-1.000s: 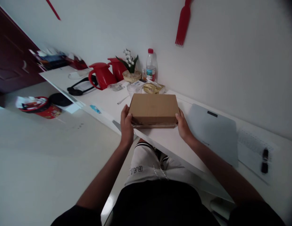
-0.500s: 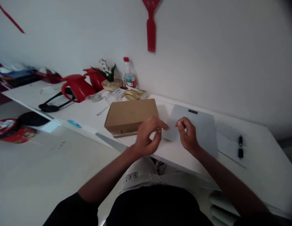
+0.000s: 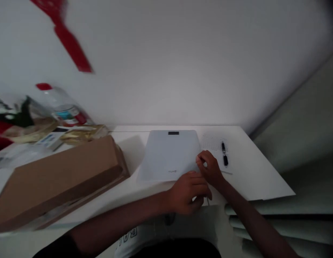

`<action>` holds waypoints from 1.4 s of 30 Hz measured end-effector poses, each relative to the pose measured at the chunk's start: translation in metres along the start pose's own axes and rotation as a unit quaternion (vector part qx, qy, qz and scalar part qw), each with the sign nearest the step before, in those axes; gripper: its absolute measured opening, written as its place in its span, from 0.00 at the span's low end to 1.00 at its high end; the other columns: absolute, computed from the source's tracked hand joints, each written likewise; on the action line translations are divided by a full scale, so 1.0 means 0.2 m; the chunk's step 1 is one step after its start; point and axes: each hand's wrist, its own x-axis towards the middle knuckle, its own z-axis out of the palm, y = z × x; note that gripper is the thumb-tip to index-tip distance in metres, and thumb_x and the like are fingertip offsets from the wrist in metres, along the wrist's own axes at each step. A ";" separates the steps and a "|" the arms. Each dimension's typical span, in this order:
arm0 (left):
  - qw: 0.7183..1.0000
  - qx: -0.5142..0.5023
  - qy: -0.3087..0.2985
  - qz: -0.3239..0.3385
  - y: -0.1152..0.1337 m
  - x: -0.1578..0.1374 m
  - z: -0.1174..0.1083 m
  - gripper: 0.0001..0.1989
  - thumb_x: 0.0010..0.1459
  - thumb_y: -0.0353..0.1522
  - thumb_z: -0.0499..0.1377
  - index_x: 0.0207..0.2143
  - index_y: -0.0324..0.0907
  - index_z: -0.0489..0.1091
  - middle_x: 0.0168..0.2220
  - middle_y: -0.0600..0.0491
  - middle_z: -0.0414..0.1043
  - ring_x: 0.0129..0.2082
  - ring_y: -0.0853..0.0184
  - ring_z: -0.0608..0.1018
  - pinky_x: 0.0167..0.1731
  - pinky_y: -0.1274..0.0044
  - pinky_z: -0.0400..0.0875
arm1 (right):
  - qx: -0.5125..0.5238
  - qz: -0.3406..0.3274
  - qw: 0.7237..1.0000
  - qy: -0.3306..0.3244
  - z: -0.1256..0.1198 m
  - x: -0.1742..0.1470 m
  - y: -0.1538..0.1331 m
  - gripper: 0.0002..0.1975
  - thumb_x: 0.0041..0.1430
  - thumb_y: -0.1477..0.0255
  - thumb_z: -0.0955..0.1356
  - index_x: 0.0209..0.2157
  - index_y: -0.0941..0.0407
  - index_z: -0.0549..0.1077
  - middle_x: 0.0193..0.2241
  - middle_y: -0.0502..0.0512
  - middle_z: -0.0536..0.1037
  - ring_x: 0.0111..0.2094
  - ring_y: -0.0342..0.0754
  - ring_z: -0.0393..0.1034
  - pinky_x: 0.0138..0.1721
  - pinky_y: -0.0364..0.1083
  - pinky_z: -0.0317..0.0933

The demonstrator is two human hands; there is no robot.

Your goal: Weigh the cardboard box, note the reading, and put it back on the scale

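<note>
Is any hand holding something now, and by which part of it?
It cannot be told. Both the left hand and right hand rest curled at the near right corner of the grey scale; any grip is hidden.

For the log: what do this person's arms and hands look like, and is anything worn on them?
Both forearms are bare to the elbow, with no sleeve, watch or bracelet showing. The left hand and the right hand wear no gloves, and no rings can be made out in the dim, blurred picture. At the bottom edge a dark garment edge shows by the left arm, above white printed shorts.
</note>
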 end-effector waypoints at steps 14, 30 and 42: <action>0.939 0.150 -0.305 0.041 -0.15 0.26 0.41 0.06 0.57 0.29 0.57 0.39 0.40 0.68 0.36 0.50 0.71 0.38 0.61 0.70 0.35 0.68 0.59 | -0.250 0.158 0.955 0.012 -0.37 -0.07 0.37 0.07 0.66 0.72 0.64 0.32 0.56 0.63 0.28 0.53 0.68 0.32 0.50 0.61 0.34 0.48 0.51; 0.933 0.245 -0.257 0.061 -0.18 0.28 0.47 0.12 0.60 0.35 0.59 0.43 0.37 0.65 0.40 0.46 0.65 0.42 0.56 0.69 0.41 0.66 0.65 | 0.156 0.297 0.942 -0.009 -0.50 0.10 0.65 0.19 0.59 0.62 0.62 0.46 0.57 0.73 0.28 0.53 0.73 0.30 0.48 0.68 0.34 0.46 0.59; 0.941 0.283 -0.185 0.006 -0.21 0.19 0.53 0.26 0.63 0.38 0.54 0.60 0.32 0.61 0.65 0.26 0.56 0.65 0.37 0.64 0.63 0.56 0.60 | 0.152 0.334 0.927 0.082 -0.46 0.04 0.62 0.26 0.60 0.47 0.65 0.32 0.57 0.73 0.16 0.49 0.63 0.19 0.44 0.55 0.22 0.44 0.50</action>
